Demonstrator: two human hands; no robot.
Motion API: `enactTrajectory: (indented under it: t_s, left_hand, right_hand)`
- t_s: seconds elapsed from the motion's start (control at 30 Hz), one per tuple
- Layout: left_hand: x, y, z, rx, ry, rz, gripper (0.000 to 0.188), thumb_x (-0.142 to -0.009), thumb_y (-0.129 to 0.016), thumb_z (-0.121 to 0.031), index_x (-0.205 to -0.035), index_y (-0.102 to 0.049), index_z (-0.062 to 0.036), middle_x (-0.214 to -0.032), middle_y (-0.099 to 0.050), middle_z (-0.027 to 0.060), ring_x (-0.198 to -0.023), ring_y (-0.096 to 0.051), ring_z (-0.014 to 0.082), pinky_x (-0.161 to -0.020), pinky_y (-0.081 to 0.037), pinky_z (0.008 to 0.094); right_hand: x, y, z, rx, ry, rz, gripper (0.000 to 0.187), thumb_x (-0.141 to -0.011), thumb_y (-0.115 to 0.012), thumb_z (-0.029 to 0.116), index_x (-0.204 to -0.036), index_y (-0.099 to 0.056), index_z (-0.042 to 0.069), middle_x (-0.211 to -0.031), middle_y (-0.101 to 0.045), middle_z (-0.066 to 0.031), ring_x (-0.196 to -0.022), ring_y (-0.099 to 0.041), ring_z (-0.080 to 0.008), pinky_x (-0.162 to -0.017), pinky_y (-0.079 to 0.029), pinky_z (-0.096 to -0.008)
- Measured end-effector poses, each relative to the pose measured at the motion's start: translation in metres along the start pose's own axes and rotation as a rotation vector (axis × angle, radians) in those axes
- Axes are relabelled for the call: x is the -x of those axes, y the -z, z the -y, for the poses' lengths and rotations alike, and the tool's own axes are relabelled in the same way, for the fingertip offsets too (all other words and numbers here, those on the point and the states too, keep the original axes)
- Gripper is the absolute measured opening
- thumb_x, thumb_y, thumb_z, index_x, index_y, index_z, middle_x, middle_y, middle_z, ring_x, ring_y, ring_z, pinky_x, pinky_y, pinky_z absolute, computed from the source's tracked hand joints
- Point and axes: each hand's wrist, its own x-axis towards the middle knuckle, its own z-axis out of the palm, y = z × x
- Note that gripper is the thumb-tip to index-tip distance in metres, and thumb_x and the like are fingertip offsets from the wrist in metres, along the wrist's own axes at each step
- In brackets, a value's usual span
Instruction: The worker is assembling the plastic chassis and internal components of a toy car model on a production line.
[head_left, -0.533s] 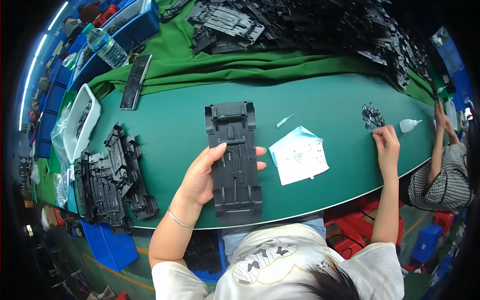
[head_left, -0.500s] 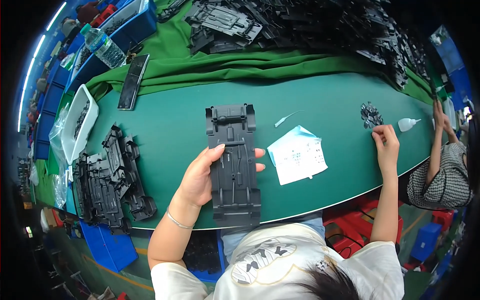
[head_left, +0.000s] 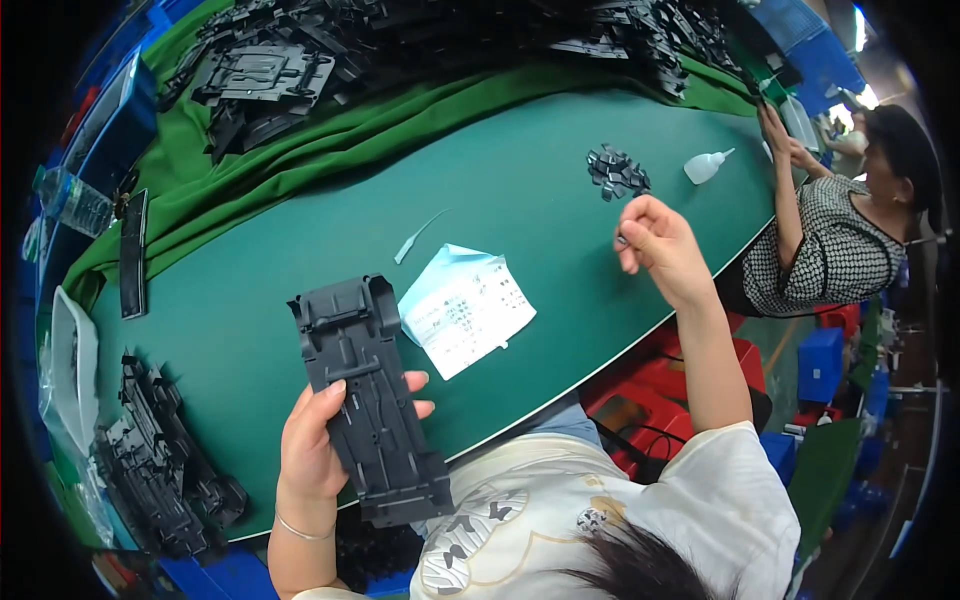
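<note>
My left hand grips a long black plastic chassis part by its middle, lifted over the near edge of the green table. My right hand is raised above the table's right side, fingers pinched on a small dark piece. Just beyond it lies a little heap of small black parts and a white squeeze bottle. A light blue paper sheet lies between my hands.
A stack of black chassis parts sits at the near left, with a clear tray behind it. More black parts are piled on green cloth at the back. Another person sits at the right end.
My right hand has lifted off the table with a small piece pinched in it. My left hand has pulled the chassis part nearer to me. The view has swung to the right.
</note>
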Motion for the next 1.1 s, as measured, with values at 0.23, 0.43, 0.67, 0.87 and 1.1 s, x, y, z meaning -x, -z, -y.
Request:
enactTrajectory:
  t_s: [0.23,0.43,0.67,0.87,1.1]
  left_hand:
    - [-0.006,0.004,0.002,0.014,0.019,0.052,0.045,-0.082,-0.039,-0.024,-0.112,-0.033,0.0088,-0.106,-0.045,0.0302,-0.09,-0.053,0.0371,-0.073,-0.047,0.0405]
    - [-0.006,0.007,0.002,0.043,0.01,0.068,0.044,-0.083,-0.037,-0.023,-0.114,-0.032,0.0079,-0.107,-0.045,0.0295,-0.092,-0.052,0.0363,-0.075,-0.047,0.0401]
    - [-0.008,0.005,0.002,0.031,-0.022,-0.013,0.042,-0.083,-0.037,-0.024,-0.11,-0.036,0.0085,-0.104,-0.046,0.0299,-0.086,-0.055,0.0348,-0.068,-0.05,0.0378]
    - [-0.006,0.004,0.0,0.037,-0.031,0.0,0.041,-0.083,-0.035,-0.022,-0.111,-0.035,0.0088,-0.104,-0.046,0.0301,-0.086,-0.055,0.0349,-0.068,-0.05,0.038]
    - [-0.006,0.004,0.001,0.049,-0.02,0.0,0.042,-0.084,-0.035,-0.022,-0.111,-0.035,0.009,-0.104,-0.046,0.0302,-0.087,-0.055,0.0354,-0.069,-0.05,0.0386]
  right_hand:
    - [0.008,-0.039,0.003,0.017,-0.011,0.12,0.018,-0.076,-0.054,0.004,-0.092,-0.05,-0.001,-0.075,-0.053,-0.0047,-0.064,-0.053,-0.0095,-0.059,-0.043,-0.0198]
    - [0.011,-0.064,0.002,0.031,0.07,0.232,0.009,-0.076,-0.052,0.0,-0.085,-0.054,-0.001,-0.074,-0.052,-0.0036,-0.068,-0.052,-0.0093,-0.057,-0.043,-0.0189]
    - [0.017,-0.092,0.005,0.553,0.22,0.181,0.007,-0.074,-0.052,-0.003,-0.081,-0.053,-0.001,-0.072,-0.051,-0.0066,-0.054,-0.052,-0.0102,-0.046,-0.04,-0.0201]
    - [0.012,-0.091,0.002,0.933,0.494,0.186,0.013,-0.068,-0.055,-0.007,-0.079,-0.052,0.0,-0.073,-0.051,-0.0081,-0.061,-0.053,-0.016,-0.052,-0.043,-0.0249]
    - [0.008,-0.095,0.003,0.811,0.339,0.15,0.012,-0.068,-0.054,-0.006,-0.079,-0.052,-0.001,-0.073,-0.052,-0.0085,-0.064,-0.053,-0.0176,-0.056,-0.044,-0.0244]
